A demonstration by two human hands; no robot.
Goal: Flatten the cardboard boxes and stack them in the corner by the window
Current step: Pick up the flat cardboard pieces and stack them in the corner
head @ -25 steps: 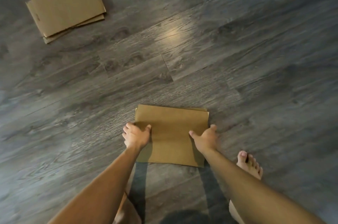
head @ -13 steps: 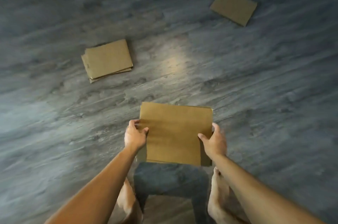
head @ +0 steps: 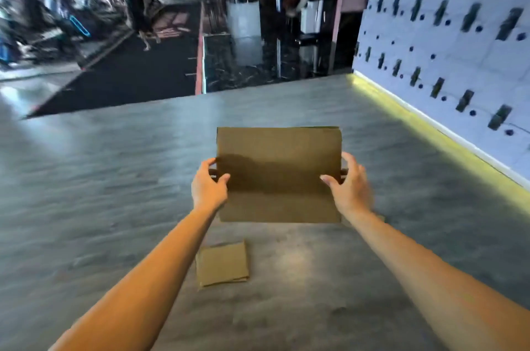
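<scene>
A flat, rectangular brown cardboard box [head: 279, 174], folded down to a sheet, is held up in the air in front of the person, above the grey wood-grain floor [head: 114, 178] and roughly level. The left hand [head: 208, 188] grips its left edge, thumb on the top face and fingers curled underneath; the right hand [head: 348, 185] grips the right edge the same way (its outline is slightly blurred). A shadow darkens the middle band of the sheet. Below it, lying on the floor between the two forearms, is a smaller flattened brown cardboard box [head: 222, 264], well apart from the held one. To the right stands a pale blue wall with dark slots and holes [head: 459, 35], with a yellow strip [head: 430, 127] along its base where it meets the floor.
</scene>
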